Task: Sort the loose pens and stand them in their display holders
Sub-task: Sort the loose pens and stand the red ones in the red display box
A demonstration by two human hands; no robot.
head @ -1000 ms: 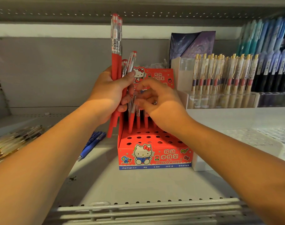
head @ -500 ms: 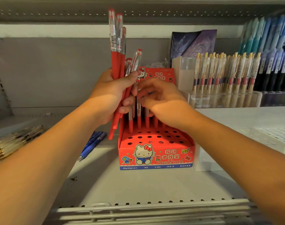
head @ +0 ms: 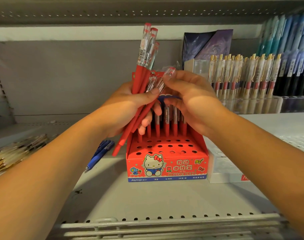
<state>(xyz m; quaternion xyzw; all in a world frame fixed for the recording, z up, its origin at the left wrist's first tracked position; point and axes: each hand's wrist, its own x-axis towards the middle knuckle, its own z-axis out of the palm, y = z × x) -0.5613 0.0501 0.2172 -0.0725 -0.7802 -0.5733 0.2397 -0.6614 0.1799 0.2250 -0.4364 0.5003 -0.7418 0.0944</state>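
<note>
Above: upper shelf underside [head: 147, 13] close over the topmost pen ends.
Front edge: wire rail [head: 165, 227] along the near side of the shelf [head: 147, 201]; bare shelf surface between rail and red holder.
Left margin: blue pens [head: 99, 155] lying flat just beside the red holder; loose heap of gold-trimmed pens [head: 14, 151] further left.
Right margin: white box [head: 224, 168] against or just beside the red holder, cannot tell which.
Left hand [head: 123, 108]: curled tight round a bundle of red pens [head: 141, 78], clear ends up, tips hanging below the palm over the holder's left rear corner.
Right hand [head: 191, 101]: fingers bent, thumb and fingertips pinching the clear top of one tilted pen [head: 166, 76], lower barrel under the left thumb.
Red display holder [head: 166, 167]: upright, mid-shelf; back row filled with standing red pens [head: 166, 125]; front rows of holes open.
Clear holder [head: 251, 104]: right rear, packed with upright gold-clip pens [head: 243, 75].
</note>
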